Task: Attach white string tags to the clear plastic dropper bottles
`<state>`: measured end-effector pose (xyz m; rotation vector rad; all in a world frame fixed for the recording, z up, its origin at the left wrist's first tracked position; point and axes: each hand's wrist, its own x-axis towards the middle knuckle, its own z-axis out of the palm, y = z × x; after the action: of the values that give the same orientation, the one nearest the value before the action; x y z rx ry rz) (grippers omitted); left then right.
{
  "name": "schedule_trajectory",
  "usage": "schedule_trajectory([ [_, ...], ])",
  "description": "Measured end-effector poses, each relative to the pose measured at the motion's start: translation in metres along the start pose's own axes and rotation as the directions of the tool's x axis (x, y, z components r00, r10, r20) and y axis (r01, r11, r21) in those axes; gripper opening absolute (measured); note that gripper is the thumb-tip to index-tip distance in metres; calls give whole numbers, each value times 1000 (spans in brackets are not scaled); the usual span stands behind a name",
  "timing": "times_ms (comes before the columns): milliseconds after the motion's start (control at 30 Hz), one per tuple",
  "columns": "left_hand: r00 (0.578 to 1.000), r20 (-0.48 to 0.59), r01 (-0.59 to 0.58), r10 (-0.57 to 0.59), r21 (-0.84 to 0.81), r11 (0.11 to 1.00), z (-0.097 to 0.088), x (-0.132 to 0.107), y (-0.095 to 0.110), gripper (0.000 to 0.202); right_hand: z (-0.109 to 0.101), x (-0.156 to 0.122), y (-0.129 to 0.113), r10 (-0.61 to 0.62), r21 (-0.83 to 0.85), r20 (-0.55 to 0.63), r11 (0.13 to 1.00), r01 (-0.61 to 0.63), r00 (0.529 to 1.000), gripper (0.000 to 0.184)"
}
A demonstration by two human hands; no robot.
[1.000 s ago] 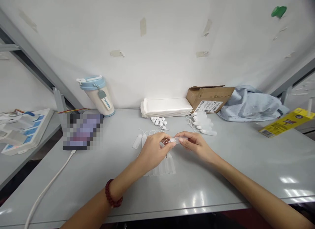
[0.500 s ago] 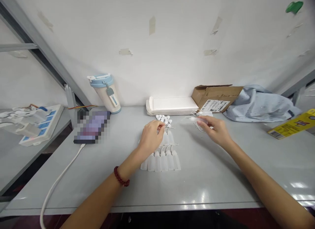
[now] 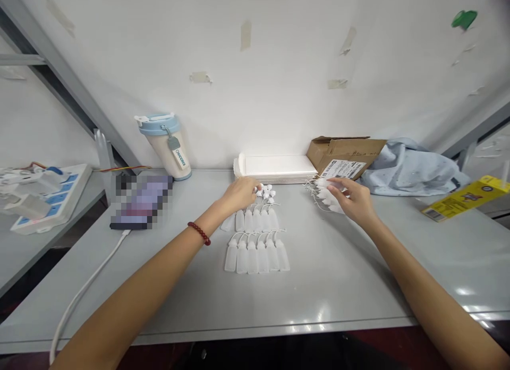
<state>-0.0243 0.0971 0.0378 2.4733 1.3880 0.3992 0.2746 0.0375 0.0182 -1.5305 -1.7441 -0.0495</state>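
Note:
At the left edge of a small pile of white caps point(image 3: 268, 191), my left hand point(image 3: 240, 194) has its fingers drawn together; what they pinch is hidden. Over to the right, my right hand point(image 3: 354, 200) has thumb and forefinger at the end of a small translucent bottle point(image 3: 323, 183). That bottle lies among several others with thin white loops. Between and below my hands, two rows of similar bottles lie flat, a back row point(image 3: 257, 220) and a front row point(image 3: 257, 256), thin white cords curving from their necks. My left forearm covers part of the back row's left end.
A stack of flat white boxes point(image 3: 277, 168) and an opened cardboard box point(image 3: 346, 153) stand against the wall. To the left are a tumbler point(image 3: 166, 147), a phone point(image 3: 143, 203) with its cable, and a power strip point(image 3: 53, 197). Blue cloth point(image 3: 410, 165) and a yellow box point(image 3: 464, 197) lie right.
My left hand has moved up and away from the bottle rows to the caps. My right hand has brought its bottle slightly right, onto the group there. The camera view has shifted a little.

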Motion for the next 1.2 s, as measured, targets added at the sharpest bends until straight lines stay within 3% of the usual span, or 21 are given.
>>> schedule_trajectory([
  [367,999,39,17,-16,-25,1000,8,6,-8,17,-9,8,22,32,-80,-91,996,-40,995,27],
  [567,986,-75,136,-150,-167,976,2,-16,-19,20,-5,9,32,-24,-101,-40,995,19,999,27],
  [833,911,-229,245,-343,-368,897,2,-50,-15,25,-1,7,35,-71,-185,80,979,84,994,28],
  [1200,889,-340,180,-306,-356,917,5,-54,0,21,1,1,33,-76,-310,75,946,96,994,26],
])
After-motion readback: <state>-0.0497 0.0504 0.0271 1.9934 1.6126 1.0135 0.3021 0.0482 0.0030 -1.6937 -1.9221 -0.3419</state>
